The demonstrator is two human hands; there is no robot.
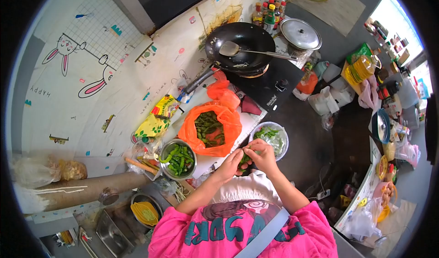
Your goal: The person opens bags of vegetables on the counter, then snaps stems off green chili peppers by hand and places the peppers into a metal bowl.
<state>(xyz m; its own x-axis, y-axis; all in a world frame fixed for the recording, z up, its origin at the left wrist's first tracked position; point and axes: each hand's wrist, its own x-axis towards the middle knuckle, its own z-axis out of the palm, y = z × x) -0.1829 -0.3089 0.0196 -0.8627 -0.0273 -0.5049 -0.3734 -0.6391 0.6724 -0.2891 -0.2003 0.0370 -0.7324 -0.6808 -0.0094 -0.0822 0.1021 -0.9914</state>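
Observation:
My left hand (231, 164) and my right hand (262, 154) meet in front of my chest, fingertips pinched together. Between them are green peppers (246, 161), partly hidden by the fingers; several seem to lie in my left hand. Left of my hands stands a steel bowl (194, 171) holding bright green peppers (177, 160). An orange plastic bag (233, 126) sits open beyond it, with darker green peppers (209, 129) inside. Just past my right hand is a white bin (286, 144) lined with clear plastic, with green scraps (267, 132) in it.
A black wok (251, 37) with a metal spatula (230, 49) rests on the stove (286, 77). Behind it stand sauce bottles (270, 15) and a lidded pot (301, 33). A yellow packet (160, 116) lies by the wall. A sink (114, 233) is at lower left.

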